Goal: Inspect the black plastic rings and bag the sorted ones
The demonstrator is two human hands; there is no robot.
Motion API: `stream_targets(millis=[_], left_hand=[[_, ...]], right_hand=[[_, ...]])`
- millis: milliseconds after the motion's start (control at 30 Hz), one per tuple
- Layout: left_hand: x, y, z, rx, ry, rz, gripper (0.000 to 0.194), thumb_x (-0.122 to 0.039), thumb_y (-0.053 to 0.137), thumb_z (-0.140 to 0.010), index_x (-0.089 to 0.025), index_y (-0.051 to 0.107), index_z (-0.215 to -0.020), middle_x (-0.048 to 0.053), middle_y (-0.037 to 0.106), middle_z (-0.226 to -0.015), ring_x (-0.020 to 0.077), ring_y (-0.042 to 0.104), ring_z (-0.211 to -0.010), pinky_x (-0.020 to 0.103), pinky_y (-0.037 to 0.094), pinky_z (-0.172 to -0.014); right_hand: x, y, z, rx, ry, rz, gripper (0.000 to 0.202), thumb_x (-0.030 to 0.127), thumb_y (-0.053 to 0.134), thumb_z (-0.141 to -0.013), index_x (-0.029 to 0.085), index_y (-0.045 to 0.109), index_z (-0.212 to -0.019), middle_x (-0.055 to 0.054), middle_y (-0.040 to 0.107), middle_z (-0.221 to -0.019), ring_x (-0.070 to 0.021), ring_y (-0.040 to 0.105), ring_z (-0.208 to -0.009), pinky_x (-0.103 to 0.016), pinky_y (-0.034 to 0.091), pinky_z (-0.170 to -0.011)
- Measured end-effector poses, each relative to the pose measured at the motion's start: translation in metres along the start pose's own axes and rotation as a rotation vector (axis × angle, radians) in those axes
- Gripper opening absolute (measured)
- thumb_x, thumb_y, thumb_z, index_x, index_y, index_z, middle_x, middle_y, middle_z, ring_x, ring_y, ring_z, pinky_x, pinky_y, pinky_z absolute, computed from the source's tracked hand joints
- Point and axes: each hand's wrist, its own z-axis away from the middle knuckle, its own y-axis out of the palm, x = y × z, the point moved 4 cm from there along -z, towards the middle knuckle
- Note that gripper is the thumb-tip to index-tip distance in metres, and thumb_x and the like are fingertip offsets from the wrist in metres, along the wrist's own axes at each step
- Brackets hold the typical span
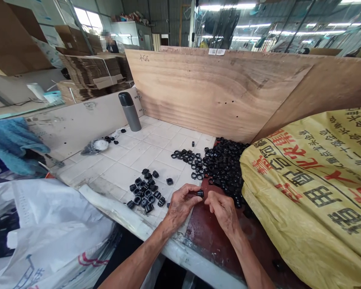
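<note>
Between the thumb and index finger of my left hand (182, 202) is a small black plastic ring-shaped fitting (200, 193). Just to its right, my right hand (222, 208) has its fingers curled and pressed together; whatever they hold, if anything, is hidden. Left of my hands lies a small heap of black fittings (144, 192) on the white tiled tabletop (114, 176). One single fitting (169, 181) sits apart from that heap. Beyond my right hand a large pile of black rings (225, 162) spreads over the tiles and a dark red board (210, 228).
A yellow printed sack (313, 188) bulges on the right. A grey thermos flask (129, 112) stands near the wooden partition (216, 92). A small plastic bag (94, 146) lies at the left edge. A white sack (57, 228) hangs at lower left. A person (110, 45) is far behind cardboard stacks.
</note>
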Motion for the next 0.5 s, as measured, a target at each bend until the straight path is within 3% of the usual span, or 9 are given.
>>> stream_targets(millis=[167, 267, 367, 500], left_hand=[[-0.006, 0.001, 0.0, -0.009, -0.021, -0.002, 0.025, -0.024, 0.081, -0.073, -0.019, 0.074, -0.096, 0.003, 0.069, -0.099, 0.0161, 0.066, -0.086, 0.027, 0.053, -0.08], [-0.005, 0.002, 0.0, 0.002, -0.069, 0.05, 0.027, -0.025, 0.082, -0.072, -0.018, 0.073, -0.096, 0.003, 0.071, -0.093, 0.0161, 0.066, -0.084, 0.027, 0.054, -0.079], [0.0, 0.003, -0.001, 0.048, -0.111, 0.093, 0.028, -0.026, 0.08, -0.074, -0.018, 0.07, -0.098, 0.003, 0.073, -0.09, 0.0171, 0.067, -0.082, 0.029, 0.055, -0.079], [0.001, -0.001, 0.0, 0.053, 0.046, -0.147, 0.021, -0.025, 0.074, -0.081, -0.019, 0.069, -0.101, 0.005, 0.072, -0.101, 0.0193, 0.068, -0.092, 0.033, 0.054, -0.088]], right_hand=[[0.001, -0.001, -0.002, -0.006, -0.018, 0.018, 0.04, 0.047, 0.056, -0.093, 0.019, 0.06, -0.065, 0.002, 0.055, -0.058, -0.0122, 0.049, -0.053, -0.023, 0.04, -0.052], [-0.001, -0.001, -0.003, -0.027, -0.049, -0.028, 0.023, 0.041, 0.063, -0.089, 0.019, 0.068, -0.087, -0.002, 0.066, -0.078, -0.0156, 0.061, -0.068, -0.024, 0.049, -0.063], [-0.005, 0.004, -0.003, 0.039, -0.065, -0.074, 0.022, 0.038, 0.06, -0.091, 0.019, 0.067, -0.102, -0.006, 0.07, -0.092, -0.0169, 0.065, -0.071, -0.027, 0.053, -0.068], [-0.013, 0.012, -0.002, 0.018, -0.03, -0.033, 0.021, 0.037, 0.057, -0.091, 0.019, 0.065, -0.099, -0.006, 0.07, -0.085, -0.0154, 0.062, -0.061, -0.025, 0.05, -0.056]])
